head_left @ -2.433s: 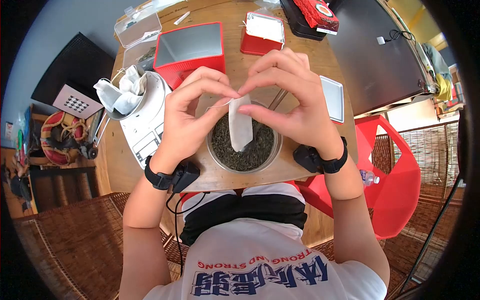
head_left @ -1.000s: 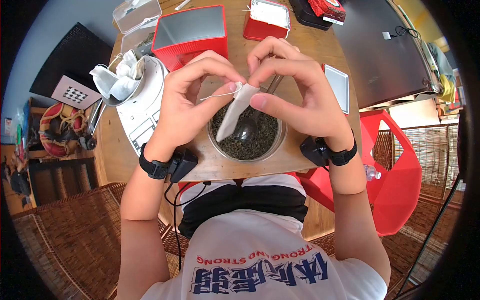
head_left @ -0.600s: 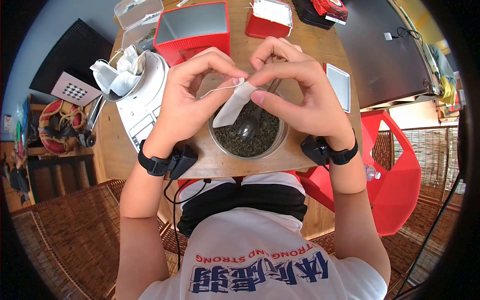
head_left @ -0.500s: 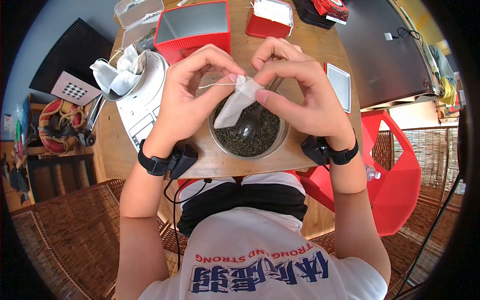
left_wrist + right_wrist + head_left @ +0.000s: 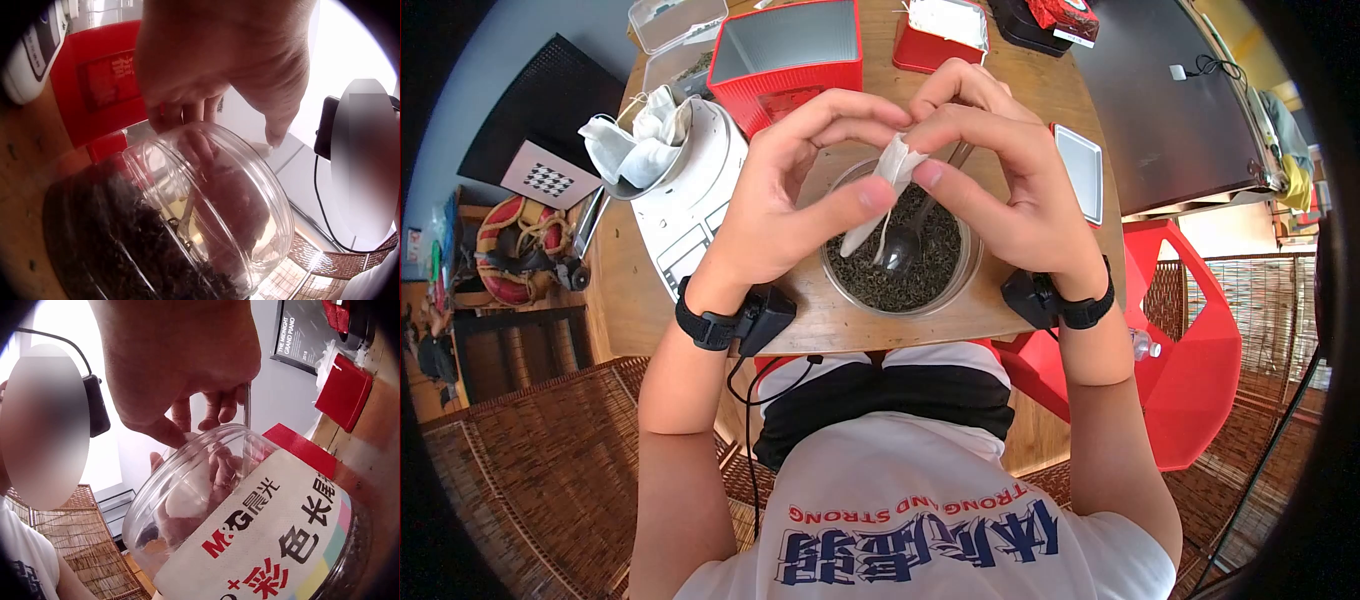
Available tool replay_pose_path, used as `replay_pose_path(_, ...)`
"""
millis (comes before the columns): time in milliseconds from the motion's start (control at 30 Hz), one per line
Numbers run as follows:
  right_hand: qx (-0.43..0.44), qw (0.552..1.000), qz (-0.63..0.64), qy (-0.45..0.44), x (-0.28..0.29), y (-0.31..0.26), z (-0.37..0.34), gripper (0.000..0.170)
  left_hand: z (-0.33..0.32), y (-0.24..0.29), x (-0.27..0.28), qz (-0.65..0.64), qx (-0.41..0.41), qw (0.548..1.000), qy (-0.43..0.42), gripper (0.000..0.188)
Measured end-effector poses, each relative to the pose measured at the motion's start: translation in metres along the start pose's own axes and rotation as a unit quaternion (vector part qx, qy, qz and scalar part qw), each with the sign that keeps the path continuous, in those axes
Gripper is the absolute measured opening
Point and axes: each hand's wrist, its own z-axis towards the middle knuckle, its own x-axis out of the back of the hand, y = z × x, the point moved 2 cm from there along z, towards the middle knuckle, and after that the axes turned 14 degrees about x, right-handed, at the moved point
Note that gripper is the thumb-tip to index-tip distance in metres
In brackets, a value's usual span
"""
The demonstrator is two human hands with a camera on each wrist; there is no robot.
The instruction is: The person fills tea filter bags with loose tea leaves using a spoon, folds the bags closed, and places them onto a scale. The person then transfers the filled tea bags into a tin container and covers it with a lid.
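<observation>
A white drawstring tea bag (image 5: pixel 895 165) is held at its top between both hands, tilted, its lower end hanging over a clear plastic jar (image 5: pixel 972 268). My left hand (image 5: pixel 785 190) grips it from the left, thumb in front and fingers bent behind. From the right, my right hand (image 5: pixel 1010 165) pinches the bag's upper edge between thumb and forefinger. A pale string dangles beside the bag. Dark loose tea leaves (image 5: pixel 930 275) lie in the jar, and a spoon (image 5: pixel 903 250) rests in them, handle leaning up behind my right hand. The jar's printed label (image 5: pixel 250 531) shows in the right wrist view.
Left of the jar, a metal bowl (image 5: pixel 662 180) of white bags sits on a white scale (image 5: pixel 690 225). Farther back are an open red tin (image 5: pixel 790 85), a smaller red tin (image 5: pixel 920 55) with white bags and a plastic box (image 5: pixel 675 35). A shallow lid (image 5: pixel 1080 175) lies right.
The bag swings from upright to tilted left, then comes nearer the right hand. The left thumb moves down across it, and its string, earlier stretched left, now hangs down.
</observation>
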Motion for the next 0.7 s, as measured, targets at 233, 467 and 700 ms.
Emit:
replay_pose_path(233,0.03,0.998,-0.047,-0.008,0.003,-0.004,0.001,0.016,-0.003,-0.001,-0.004,0.039,0.046,0.998,-0.003,0.031)
replay_pose_path(467,0.045,0.998,-0.035,0.006,0.008,-0.005,0.003,0.02,-0.004,-0.007,-0.003,0.029,0.089,0.996,0.012,0.025)
replay_pose_path(700,-0.093,0.972,-0.154,0.151,0.019,0.027,-0.004,0.016,-0.003,-0.003,-0.009,0.039,0.108,0.993,0.018,0.034)
